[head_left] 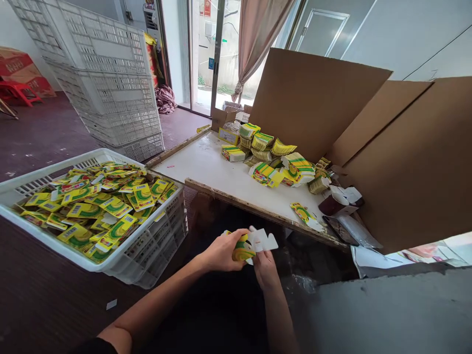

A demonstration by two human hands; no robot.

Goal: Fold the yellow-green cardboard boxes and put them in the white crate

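Above my lap, just off the table's front edge, my left hand (pixel 225 250) is wrapped round a small yellow-green carton (pixel 243 252). White inner flaps (pixel 262 240) stick out of its right end. My right hand (pixel 265 268) is closed on the carton's flap end from below, its fingertips partly hidden behind the white card. To the left, a white crate (pixel 96 265) is heaped with yellow-green cartons (pixel 114 206). On the white table (pixel 199 164) lie stacks of flat cartons (pixel 262 141) and one loose carton (pixel 304 212) near the front edge.
Stacked white crates (pixel 118 93) stand behind the filled one. Tall cardboard sheets (pixel 313 98) wall the table's back and right. A dark red cup (pixel 333 204), a dark flat device (pixel 339 230) and clear plastic (pixel 359 233) lie at its right end. A wooden strip (pixel 239 196) edges the front.
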